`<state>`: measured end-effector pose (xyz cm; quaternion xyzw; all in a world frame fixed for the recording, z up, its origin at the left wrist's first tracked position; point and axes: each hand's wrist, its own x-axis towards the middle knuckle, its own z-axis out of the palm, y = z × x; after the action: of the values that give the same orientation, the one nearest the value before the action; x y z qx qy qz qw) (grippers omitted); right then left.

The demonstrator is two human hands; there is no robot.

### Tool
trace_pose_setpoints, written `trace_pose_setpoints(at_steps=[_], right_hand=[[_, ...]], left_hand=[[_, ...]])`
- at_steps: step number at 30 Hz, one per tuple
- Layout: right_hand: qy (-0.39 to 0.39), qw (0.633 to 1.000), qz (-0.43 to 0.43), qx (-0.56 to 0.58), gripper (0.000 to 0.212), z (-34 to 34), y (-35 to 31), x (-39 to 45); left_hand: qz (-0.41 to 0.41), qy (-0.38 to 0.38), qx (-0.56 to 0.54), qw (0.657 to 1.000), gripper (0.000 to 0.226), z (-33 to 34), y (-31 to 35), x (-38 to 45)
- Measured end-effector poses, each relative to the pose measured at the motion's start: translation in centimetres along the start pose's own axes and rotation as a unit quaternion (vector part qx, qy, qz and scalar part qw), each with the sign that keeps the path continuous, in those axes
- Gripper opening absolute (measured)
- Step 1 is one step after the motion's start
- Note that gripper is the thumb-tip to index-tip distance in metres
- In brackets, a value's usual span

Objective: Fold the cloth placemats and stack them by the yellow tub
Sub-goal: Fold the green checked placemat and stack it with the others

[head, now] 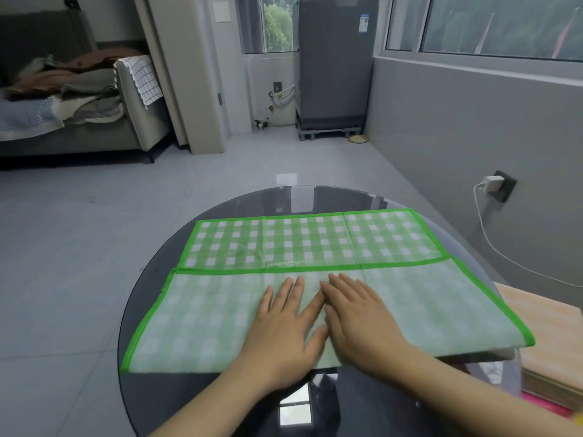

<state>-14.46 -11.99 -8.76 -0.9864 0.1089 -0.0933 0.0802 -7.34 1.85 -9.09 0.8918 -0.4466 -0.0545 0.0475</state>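
Head view shows your left hand [284, 329] and right hand [359, 320] side by side, fingers straight and flat, pressing the folded-over near half of the green checked placemat [315, 241] on the round glass table [157, 272], likely to set the crease.

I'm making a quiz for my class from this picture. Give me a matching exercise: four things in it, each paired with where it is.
Things:
1. green checked placemat
2. hands
3. white charger
4. grey refrigerator

Places:
A. plugged into the wall socket on the right
B. by the window, on a stand
C. spread on the round glass table, near part folded over
D. flat on the folded part, side by side

Pairs: 1-C, 2-D, 3-A, 4-B
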Motion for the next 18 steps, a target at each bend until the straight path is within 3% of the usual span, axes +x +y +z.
trace_pose_setpoints(at_steps=[2, 4, 9, 14, 18], right_hand=[[-0.024, 0.999, 0.022, -0.009, 0.065, 0.0, 0.2, -1.1], [-0.037, 0.999, -0.004, 0.016, 0.078, 0.5, 1.1, -1.8], [-0.071, 0.997, 0.031, -0.001, 0.089, -0.4, 3.6, -2.4], [-0.083, 0.990, 0.113, -0.014, 0.068, -1.6, 7.9, -3.2], [-0.087, 0.982, 0.164, -0.028, 0.059, -2.6, 10.7, -3.9]], left_hand=[[-0.003, -0.004, -0.002, 1.000, 0.058, -0.1, 0.0, 0.0], [-0.004, -0.006, 0.003, 1.000, 0.057, -0.1, 0.1, -0.1], [-0.011, -0.016, 0.013, 1.000, 0.058, -0.2, 0.1, -0.1], [-0.008, -0.011, 0.002, 1.000, 0.081, -0.1, 0.0, -0.1], [-0.010, -0.004, -0.004, 1.000, 0.083, -0.1, 0.0, -0.2]])
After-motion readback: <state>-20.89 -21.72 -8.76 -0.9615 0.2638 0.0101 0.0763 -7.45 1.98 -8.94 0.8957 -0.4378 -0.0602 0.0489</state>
